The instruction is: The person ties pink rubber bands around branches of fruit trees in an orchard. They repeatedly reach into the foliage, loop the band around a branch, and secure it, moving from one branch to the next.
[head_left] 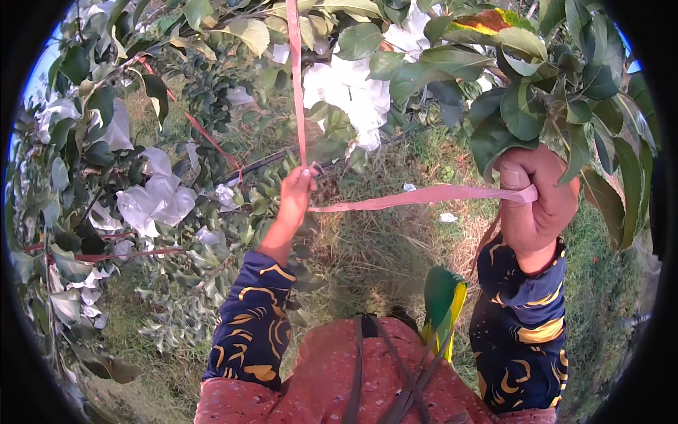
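Note:
A pink ribbon strap (297,79) runs down from the branches at the top to my left hand (297,185). The fingers of that hand are closed where the strap ends, beside a thin dark line (265,161); whether strap and line touch is hidden. A second, roughly level stretch of pink strap (408,197) spans from just below my left hand to my right hand (545,196). My right hand is a fist, with the strap passing over its thumb. A darker tail of strap (486,238) hangs beneath it. Broad green leaves (522,111) touch or overlap its top.
White bags (352,95) hang among leaves above, with more bags (156,193) on the left. Other red straps (193,122) cross the foliage. Dry grass (371,254) covers the ground. A green-and-yellow item (445,305) and grey cords (408,381) lie against my red garment (323,365).

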`<state>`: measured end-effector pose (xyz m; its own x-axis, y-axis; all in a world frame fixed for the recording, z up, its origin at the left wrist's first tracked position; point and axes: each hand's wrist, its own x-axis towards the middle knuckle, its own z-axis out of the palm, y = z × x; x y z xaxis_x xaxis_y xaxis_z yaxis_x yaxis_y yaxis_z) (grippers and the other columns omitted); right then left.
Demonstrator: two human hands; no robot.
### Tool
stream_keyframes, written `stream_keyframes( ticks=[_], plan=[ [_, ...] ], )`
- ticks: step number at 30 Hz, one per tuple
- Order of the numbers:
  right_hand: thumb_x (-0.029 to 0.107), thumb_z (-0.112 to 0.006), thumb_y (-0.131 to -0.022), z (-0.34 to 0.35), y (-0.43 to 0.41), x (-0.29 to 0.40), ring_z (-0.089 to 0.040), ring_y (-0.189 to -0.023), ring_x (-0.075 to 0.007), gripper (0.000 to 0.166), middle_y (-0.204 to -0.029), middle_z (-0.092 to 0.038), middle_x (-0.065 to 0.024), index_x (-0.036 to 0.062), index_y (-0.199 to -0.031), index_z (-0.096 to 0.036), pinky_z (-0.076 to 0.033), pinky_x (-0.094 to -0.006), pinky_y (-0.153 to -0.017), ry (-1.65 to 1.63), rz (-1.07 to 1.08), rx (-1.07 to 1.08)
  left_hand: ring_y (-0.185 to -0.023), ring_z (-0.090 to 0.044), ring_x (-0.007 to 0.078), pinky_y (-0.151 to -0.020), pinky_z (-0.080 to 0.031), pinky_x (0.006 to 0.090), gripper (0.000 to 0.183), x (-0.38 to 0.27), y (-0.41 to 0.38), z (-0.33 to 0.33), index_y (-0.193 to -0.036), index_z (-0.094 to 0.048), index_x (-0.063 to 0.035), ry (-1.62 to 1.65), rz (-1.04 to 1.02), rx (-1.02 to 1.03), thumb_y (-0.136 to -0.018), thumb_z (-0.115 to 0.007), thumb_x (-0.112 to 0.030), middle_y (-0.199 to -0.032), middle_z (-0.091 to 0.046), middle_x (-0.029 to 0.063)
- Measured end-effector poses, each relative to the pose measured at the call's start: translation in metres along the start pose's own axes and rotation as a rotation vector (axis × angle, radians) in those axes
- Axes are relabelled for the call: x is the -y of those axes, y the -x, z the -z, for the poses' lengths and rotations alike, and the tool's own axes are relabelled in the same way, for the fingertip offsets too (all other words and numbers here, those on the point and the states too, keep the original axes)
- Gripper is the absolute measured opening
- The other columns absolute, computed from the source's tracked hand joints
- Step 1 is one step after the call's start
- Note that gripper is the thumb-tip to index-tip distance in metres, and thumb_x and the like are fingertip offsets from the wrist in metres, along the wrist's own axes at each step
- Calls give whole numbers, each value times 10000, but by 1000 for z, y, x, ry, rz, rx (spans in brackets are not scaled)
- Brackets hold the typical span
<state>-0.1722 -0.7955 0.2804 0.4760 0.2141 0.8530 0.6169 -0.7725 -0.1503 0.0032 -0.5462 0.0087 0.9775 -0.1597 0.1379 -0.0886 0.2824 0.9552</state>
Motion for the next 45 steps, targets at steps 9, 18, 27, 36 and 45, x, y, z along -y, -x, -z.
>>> stream_keyframes(
  ticks=[9,18,27,36,45],
  plan=[
    [126,-639,-723,-17,113,-70,-586,-801,-297,373,-891,-586,-147,48,-1072,-533,-462,-365,-693,295,-534,690,-412,-255,7,-359,-171,175,181,-10,4,-18,-904,-567,-84,9,66,46,-930,-428,-198,-626,-489,-45],
    [173,-522,-792,-76,178,9,-578,-797,-349,190,-804,-599,-172,19,-876,-595,-454,-435,-723,-525,-680,1143,-425,-260,4,-370,-176,174,179,-7,6,-16,-925,-572,-84,-7,63,38,-925,-452,-217,-642,-499,-47],
    [203,-451,-795,-194,379,38,-592,-754,-364,252,-795,-614,-180,32,-782,-634,-461,-456,-666,-589,-435,1559,-437,-297,25,-396,-220,175,173,-4,14,-42,-920,-566,-76,-23,61,-8,-922,-440,-194,-637,-512,-26],
    [258,-476,-777,-162,446,-15,-617,-786,-328,258,-834,-632,-161,84,-840,-656,-489,-426,-694,-324,66,1775,-475,-359,31,-437,-280,176,166,3,23,-59,-909,-568,-85,-51,23,-116,-926,-435,-183,-631,-518,-35],
    [239,-551,-756,-146,426,-54,-588,-906,-338,284,-948,-621,-142,93,-991,-616,-470,-403,-763,-595,360,1936,-487,-396,43,-456,-306,195,201,15,28,-72,-885,-575,-59,-71,-59,-152,-924,-432,-194,-619,-546,-15]
  ],
)
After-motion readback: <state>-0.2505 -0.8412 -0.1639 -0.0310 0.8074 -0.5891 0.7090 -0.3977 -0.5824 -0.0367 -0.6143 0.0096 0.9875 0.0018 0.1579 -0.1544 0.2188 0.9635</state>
